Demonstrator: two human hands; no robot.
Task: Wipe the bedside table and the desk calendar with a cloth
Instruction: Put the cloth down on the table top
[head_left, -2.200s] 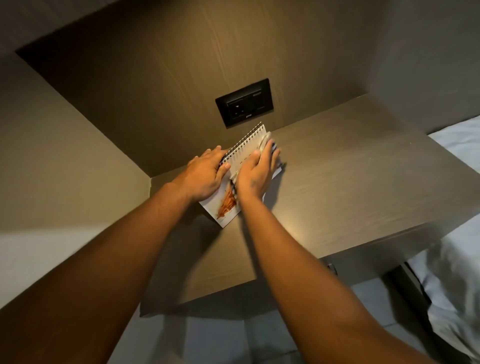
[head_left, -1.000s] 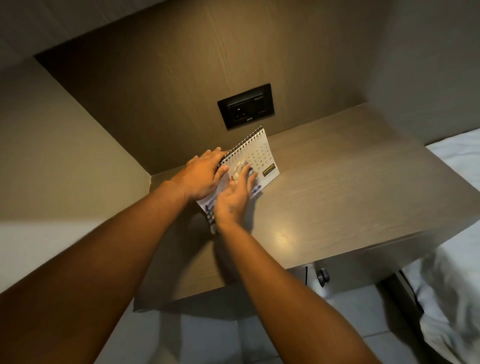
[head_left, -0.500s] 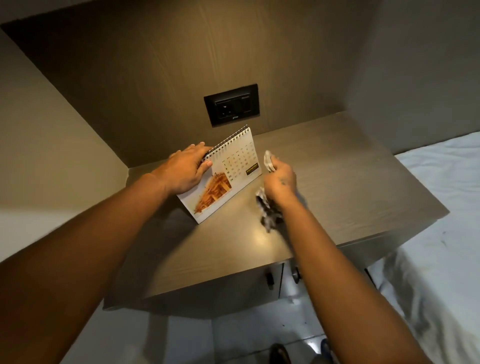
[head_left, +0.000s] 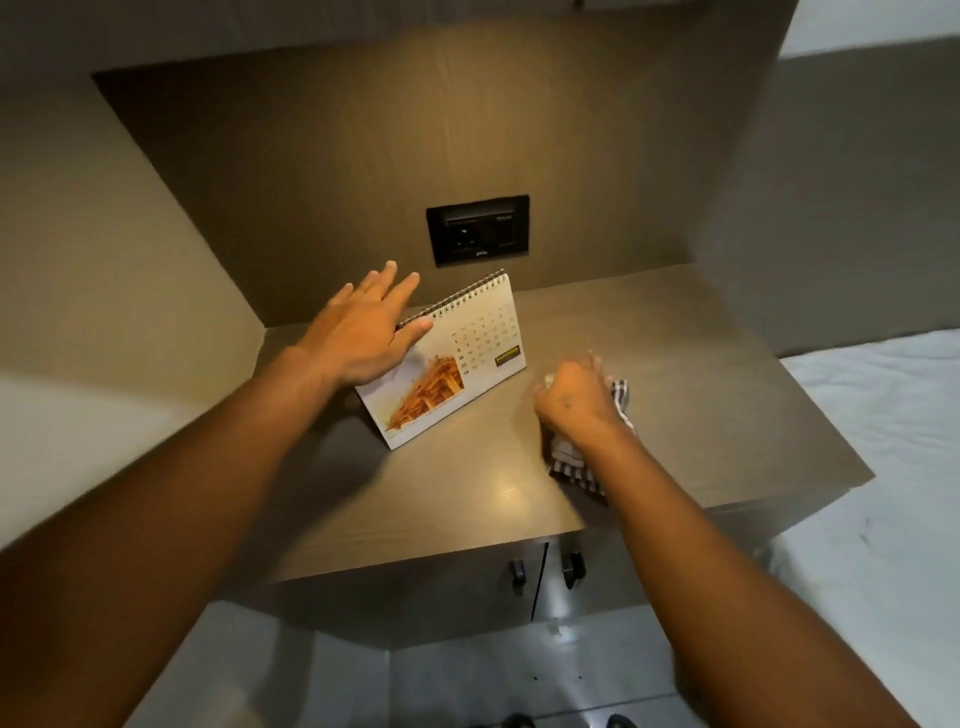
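A white spiral-bound desk calendar (head_left: 457, 364) with an orange picture stands tilted on the brown bedside table (head_left: 701, 374), near the back left. My left hand (head_left: 363, 327) hovers over the calendar's left upper corner, fingers spread, holding nothing. To the right of the calendar, my right hand (head_left: 576, 400) is shut on a striped dark-and-white cloth (head_left: 571, 462), which hangs from the fist down to the tabletop. The hand hides part of the cloth.
A black socket plate (head_left: 478, 230) sits in the wooden back panel behind the calendar. Under the tabletop are two cabinet doors with dark knobs (head_left: 571, 569). A bed with a white sheet (head_left: 883, 467) borders the table's right side. Walls close the left side.
My left hand has let go of the calendar's top edge and lifted with fingers spread. My right hand with the cloth has moved right, away from the calendar, down toward the tabletop.
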